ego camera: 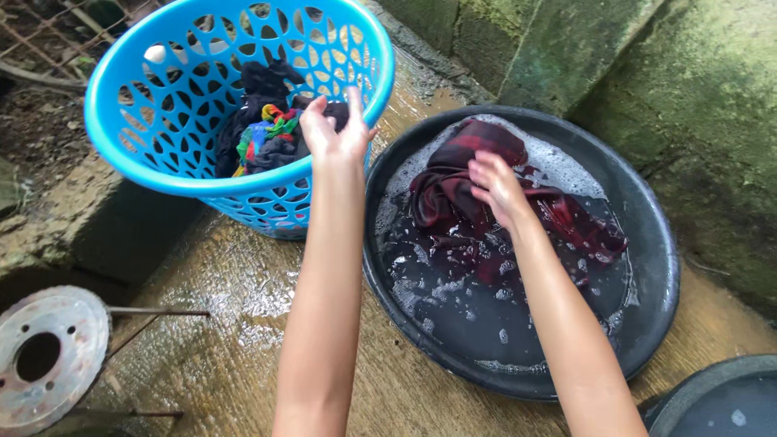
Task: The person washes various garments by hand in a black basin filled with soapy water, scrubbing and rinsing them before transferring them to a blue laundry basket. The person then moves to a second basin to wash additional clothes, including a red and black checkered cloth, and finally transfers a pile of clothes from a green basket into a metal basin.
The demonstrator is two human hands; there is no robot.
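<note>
Dark red checked cloth (486, 202), wet and crumpled, half sunk in soapy water inside the black basin (647, 235).

Bright blue basket (162, 137), black basin (647, 243), dark red checked cloth (453, 186)

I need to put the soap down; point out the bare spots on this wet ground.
Bare wet floor lies between the rusty metal disc and the black basin, in front of the blue basket. Crowded: the basket holds clothes under the left hand; the basin holds the red cloth under the right hand.
</note>
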